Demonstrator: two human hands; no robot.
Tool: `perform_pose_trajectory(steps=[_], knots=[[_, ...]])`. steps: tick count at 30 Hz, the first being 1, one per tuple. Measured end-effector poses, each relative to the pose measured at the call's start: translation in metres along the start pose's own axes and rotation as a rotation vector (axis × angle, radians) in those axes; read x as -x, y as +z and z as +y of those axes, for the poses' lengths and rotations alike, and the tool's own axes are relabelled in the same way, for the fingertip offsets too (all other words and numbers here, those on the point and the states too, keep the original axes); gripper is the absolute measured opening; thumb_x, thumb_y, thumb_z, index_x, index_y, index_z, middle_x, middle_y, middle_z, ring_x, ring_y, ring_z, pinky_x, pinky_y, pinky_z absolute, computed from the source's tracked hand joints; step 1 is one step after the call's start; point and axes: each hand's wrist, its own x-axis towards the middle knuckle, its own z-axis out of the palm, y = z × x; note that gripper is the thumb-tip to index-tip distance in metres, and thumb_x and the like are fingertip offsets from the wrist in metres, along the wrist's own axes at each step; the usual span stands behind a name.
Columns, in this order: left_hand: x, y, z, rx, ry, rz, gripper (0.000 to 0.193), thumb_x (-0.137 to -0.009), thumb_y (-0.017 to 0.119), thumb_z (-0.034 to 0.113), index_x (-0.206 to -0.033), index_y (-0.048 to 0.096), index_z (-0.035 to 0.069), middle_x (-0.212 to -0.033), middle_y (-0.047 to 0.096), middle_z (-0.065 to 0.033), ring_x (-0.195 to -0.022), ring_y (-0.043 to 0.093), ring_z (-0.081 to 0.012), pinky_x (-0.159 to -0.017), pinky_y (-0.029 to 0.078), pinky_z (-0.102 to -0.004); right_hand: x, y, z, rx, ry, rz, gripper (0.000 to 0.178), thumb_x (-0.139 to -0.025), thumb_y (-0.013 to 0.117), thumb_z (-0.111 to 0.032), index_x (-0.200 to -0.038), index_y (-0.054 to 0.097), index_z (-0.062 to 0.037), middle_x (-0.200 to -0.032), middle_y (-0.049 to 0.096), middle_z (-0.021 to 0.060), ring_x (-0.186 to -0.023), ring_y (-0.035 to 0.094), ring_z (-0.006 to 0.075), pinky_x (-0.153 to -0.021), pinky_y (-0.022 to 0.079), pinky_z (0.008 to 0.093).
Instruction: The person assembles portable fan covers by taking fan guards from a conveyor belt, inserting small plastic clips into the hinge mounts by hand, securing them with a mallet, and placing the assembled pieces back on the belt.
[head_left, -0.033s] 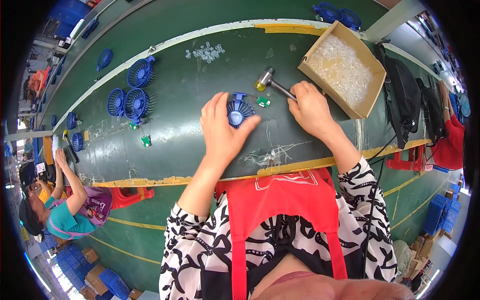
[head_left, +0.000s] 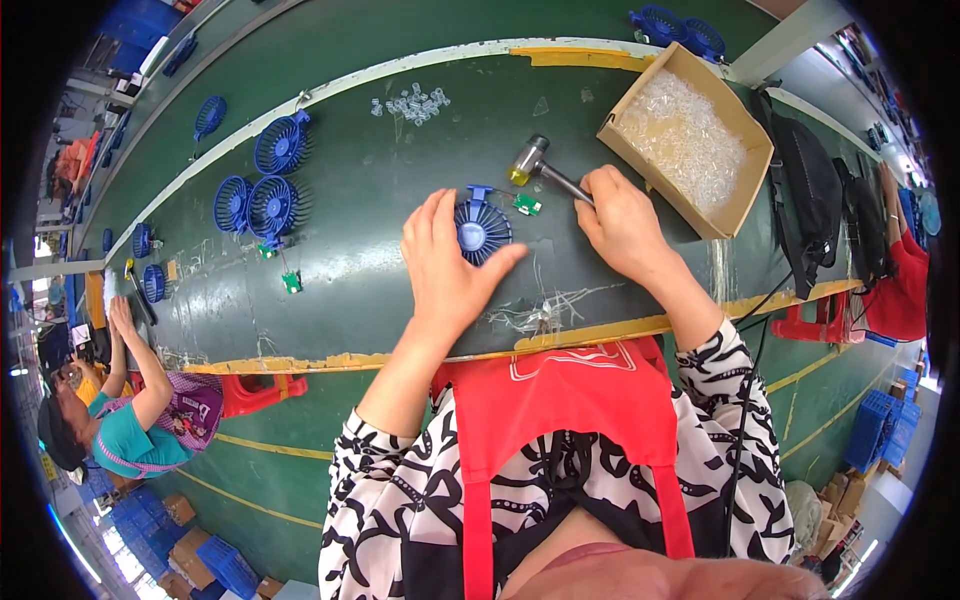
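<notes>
A round blue fan housing (head_left: 482,233) with a slatted grille lies on the green workbench (head_left: 370,290). My left hand (head_left: 445,265) curves around its left and lower edge, fingers on one side and thumb stretched out on the other. From the housing's top tab a thin wire runs to a small green circuit board (head_left: 527,204). My right hand (head_left: 622,218) is closed around the handle end of a small mallet (head_left: 535,160). The mallet's head, one face yellow and translucent and the other dark, lies beyond the board, to the upper right of the housing.
A cardboard box (head_left: 625,125) of small clear plastic pieces stands at the right, beside a black bag (head_left: 805,185). More clear pieces (head_left: 415,104) lie farther back. Several blue fan housings (head_left: 273,206) sit at the left. A co-worker (head_left: 150,400) is at the bench's left end.
My left thumb has spread slightly outward, so more of the housing shows. The mallet and my right hand have barely moved.
</notes>
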Motion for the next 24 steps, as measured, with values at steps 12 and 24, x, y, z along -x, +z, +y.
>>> perform_pose_trajectory(steps=[12,24], knots=[[0.008,0.008,0.004,-0.01,-0.101,-0.009,0.101,-0.065,0.088,0.031,-0.14,0.031,-0.005,-0.131,0.049,-0.0178,-0.122,0.044,-0.0355,-0.105,0.032,-0.0458,0.003,-0.004,-0.048,-0.045,-0.211,0.064,0.034,-0.081,0.068,-0.001,-0.112,0.057,0.0003,-0.078,0.06,0.0154,-0.068,0.06,0.0358,-0.057,0.048,0.0427],[0.01,0.01,0.002,-0.019,-0.05,0.046,0.1,-0.062,0.088,0.029,-0.138,0.032,-0.005,-0.126,0.049,-0.0203,-0.119,0.045,-0.0363,-0.102,0.032,-0.0475,0.011,0.017,-0.036,0.158,-0.285,0.043,0.038,-0.081,0.061,-0.003,-0.118,0.057,-0.0017,-0.077,0.058,0.0104,-0.067,0.063,0.0294,-0.053,0.05,0.0402]])
